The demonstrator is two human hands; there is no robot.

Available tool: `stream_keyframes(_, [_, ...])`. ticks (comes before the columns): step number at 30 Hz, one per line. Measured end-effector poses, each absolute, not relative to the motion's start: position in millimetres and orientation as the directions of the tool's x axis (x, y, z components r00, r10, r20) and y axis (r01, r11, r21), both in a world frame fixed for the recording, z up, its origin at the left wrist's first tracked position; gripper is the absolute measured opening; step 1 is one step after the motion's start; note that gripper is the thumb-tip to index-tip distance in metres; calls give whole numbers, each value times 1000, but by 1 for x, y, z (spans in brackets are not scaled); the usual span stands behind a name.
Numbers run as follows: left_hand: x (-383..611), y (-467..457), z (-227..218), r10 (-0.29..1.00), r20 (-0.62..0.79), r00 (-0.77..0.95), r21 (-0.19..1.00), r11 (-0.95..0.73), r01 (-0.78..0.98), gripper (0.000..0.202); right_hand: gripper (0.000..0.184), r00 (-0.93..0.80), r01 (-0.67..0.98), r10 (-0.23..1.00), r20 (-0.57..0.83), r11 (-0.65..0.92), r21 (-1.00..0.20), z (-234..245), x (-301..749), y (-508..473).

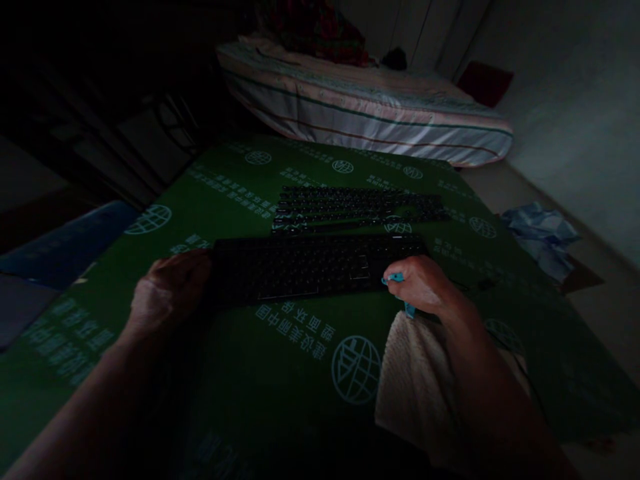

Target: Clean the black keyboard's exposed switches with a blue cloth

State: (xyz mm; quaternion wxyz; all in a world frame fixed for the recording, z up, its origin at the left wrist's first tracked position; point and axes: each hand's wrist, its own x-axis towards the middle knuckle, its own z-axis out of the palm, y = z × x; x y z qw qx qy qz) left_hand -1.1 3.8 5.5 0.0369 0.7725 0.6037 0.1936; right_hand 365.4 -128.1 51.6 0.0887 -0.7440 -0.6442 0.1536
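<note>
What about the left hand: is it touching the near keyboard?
Touching. The head view shows the left hand closed on the left end of the near keyboard, no gap.

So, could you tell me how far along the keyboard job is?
Laid out: the keyboard on the green cloth, a second block of keys behind it. In hand: left hand grips its end, right hand holds a blue tool. Left: too dark to judge.

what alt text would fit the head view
In a dim room, the left hand rests against the left end of a black keyboard on a green printed cloth; the right hand holds a small blue tool at its right end.
</note>
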Motion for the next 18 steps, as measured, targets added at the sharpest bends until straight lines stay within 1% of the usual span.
stream_keyframes(4, [-3,5,5,949,222,224,277,-282,919,55,22,111,914,987,-115,-147,-378,52,365,-128])
stream_keyframes(7, [-4,5,3,943,239,232,280,-296,913,58,23,96,933,987,-131,-135,-333,50,364,-127])
stream_keyframes(10, [-3,5,3,941,253,225,300,-297,907,57,22,127,942,983,-131,-161,-294,50,366,-127])
stream_keyframes(15, [-1,3,4,955,233,183,327,-254,910,56,23,142,920,981,-131,-179,-348,52,367,-129])
stream_keyframes(18, [-2,5,5,953,232,194,314,-262,913,58,23,127,932,983,-132,-164,-324,52,366,-128])
